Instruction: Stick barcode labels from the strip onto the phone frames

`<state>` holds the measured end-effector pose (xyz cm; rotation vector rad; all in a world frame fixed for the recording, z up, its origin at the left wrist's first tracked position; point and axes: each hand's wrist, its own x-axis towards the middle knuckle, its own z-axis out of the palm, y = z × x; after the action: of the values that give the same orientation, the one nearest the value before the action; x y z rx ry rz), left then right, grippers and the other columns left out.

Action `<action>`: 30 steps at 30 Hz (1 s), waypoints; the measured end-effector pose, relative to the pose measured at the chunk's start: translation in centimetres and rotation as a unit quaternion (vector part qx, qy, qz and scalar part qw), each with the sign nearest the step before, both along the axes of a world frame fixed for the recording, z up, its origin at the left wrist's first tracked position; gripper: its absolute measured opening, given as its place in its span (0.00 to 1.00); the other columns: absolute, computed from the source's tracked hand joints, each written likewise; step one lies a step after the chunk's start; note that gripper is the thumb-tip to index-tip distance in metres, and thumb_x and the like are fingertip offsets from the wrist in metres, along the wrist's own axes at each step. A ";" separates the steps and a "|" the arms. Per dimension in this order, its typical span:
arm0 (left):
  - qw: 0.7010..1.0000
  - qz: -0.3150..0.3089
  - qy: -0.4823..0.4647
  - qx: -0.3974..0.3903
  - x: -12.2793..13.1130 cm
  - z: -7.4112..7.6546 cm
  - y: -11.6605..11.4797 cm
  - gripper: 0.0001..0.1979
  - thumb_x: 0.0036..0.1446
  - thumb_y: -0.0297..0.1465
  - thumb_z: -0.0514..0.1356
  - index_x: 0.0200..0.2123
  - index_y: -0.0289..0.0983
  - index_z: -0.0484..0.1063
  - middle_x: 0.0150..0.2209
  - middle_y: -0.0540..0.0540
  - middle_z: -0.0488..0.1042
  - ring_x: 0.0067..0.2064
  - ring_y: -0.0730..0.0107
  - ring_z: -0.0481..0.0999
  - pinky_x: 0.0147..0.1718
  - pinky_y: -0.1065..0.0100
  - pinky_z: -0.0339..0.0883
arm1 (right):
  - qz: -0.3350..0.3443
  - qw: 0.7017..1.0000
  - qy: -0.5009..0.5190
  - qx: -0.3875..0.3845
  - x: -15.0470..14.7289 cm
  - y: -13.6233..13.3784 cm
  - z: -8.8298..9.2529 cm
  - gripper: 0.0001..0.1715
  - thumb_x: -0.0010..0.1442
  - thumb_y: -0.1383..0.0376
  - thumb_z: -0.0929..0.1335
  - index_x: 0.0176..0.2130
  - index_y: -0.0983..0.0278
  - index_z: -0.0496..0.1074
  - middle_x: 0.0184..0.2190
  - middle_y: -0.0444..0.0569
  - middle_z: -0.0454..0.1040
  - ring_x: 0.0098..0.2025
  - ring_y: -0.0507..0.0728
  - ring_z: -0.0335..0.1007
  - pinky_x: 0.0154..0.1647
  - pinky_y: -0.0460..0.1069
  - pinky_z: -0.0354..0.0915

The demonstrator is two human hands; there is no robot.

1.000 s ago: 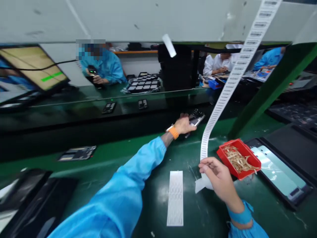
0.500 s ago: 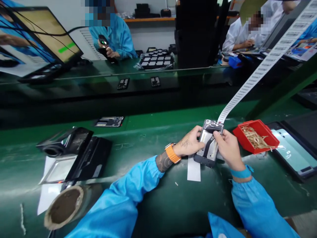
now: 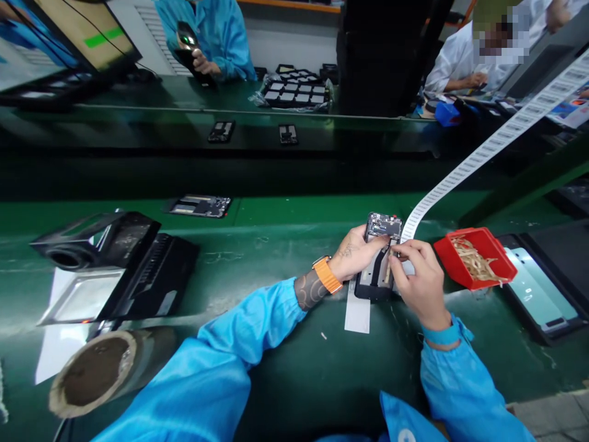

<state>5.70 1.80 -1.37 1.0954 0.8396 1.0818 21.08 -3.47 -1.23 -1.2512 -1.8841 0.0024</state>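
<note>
An opened phone (image 3: pixel 380 270), its circuit board and black ribbon cable exposed, is held tilted above the green bench. My left hand (image 3: pixel 355 253) grips it along the left side, thumb lying over the inner face. At the phone's right edge, my right hand (image 3: pixel 419 276) has its thumb and index finger pinched together; whatever is between them is too small to make out. A long strip of barcode labels (image 3: pixel 448 184) comes down from the upper right to just behind the phone. Below the phone, a white paper slip (image 3: pixel 358 314) lies on the bench.
Right of my hands stands a red bin (image 3: pixel 499 258) of tan strips, beside a large pale-screened device (image 3: pixel 543 288). To the left are a black machine (image 3: pixel 138 270) and a cardboard tube (image 3: pixel 96 374). Another opened phone (image 3: pixel 200 206) lies farther back. Co-workers sit across the bench.
My left thumb has moved up across the phone's inner face. My right thumb has come off the black piece near the board to a pinch at the right edge. The camera view has shifted slightly.
</note>
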 end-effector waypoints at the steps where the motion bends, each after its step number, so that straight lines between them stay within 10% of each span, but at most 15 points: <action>1: 0.999 0.001 0.034 0.027 -0.1 0.1 0.0 0.15 0.57 0.34 0.64 0.46 0.33 0.76 0.44 0.43 0.79 0.44 0.65 0.76 0.47 0.66 0.68 | 0.000 1.000 0.001 -0.005 0.0 0.0 0.1 0.06 0.65 0.69 0.67 0.43 0.62 0.73 0.40 0.51 0.70 0.42 0.60 0.71 0.44 0.54 0.69; 11: 0.976 -0.032 0.197 0.086 -0.7 1.4 -0.8 0.14 0.58 0.33 0.62 0.47 0.36 0.78 0.41 0.45 0.79 0.41 0.63 0.76 0.43 0.66 0.68 | 0.033 0.992 0.003 -0.124 0.6 0.3 0.4 0.05 0.65 0.67 0.66 0.35 0.61 0.69 0.35 0.48 0.68 0.36 0.58 0.67 0.38 0.52 0.65; 16: 0.996 -0.042 0.022 -0.077 -0.3 0.6 -0.1 0.11 0.56 0.31 0.63 0.43 0.35 0.75 0.37 0.47 0.77 0.35 0.70 0.74 0.37 0.69 0.68 | 0.035 0.990 -0.023 -0.132 0.5 -0.1 0.6 0.06 0.67 0.67 0.63 0.35 0.60 0.66 0.34 0.49 0.67 0.39 0.60 0.66 0.41 0.54 0.63; 22: 0.947 -0.053 -0.165 -0.270 -1.4 1.1 1.5 0.09 0.58 0.34 0.62 0.38 0.34 0.71 0.29 0.46 0.74 0.30 0.65 0.76 0.34 0.64 0.71 | 0.231 0.931 0.158 -0.236 1.4 -2.2 2.7 0.09 0.70 0.67 0.63 0.35 0.60 0.65 0.39 0.49 0.71 0.38 0.57 0.70 0.37 0.52 0.68; 26: 0.914 -0.132 -0.258 -0.283 -1.4 1.5 1.1 0.30 0.65 0.55 0.48 0.43 0.34 0.73 0.32 0.42 0.76 0.34 0.61 0.78 0.37 0.62 0.72 | 0.138 0.935 0.277 -0.174 0.5 -2.1 2.2 0.06 0.68 0.67 0.66 0.36 0.59 0.65 0.33 0.46 0.73 0.31 0.55 0.71 0.29 0.49 0.67; 30: 0.911 -0.196 -0.222 -0.287 -0.1 1.5 -0.4 0.39 0.61 0.63 0.43 0.47 0.36 0.74 0.37 0.41 0.78 0.36 0.61 0.78 0.37 0.63 0.72 | 0.006 0.988 0.117 -0.101 -1.1 -1.1 0.9 0.02 0.66 0.66 0.67 0.39 0.59 0.70 0.29 0.45 0.74 0.30 0.56 0.72 0.33 0.51 0.68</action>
<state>5.62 1.44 0.10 0.4577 0.4881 0.6378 19.98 -4.53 -0.31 -1.3123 -1.7177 0.3396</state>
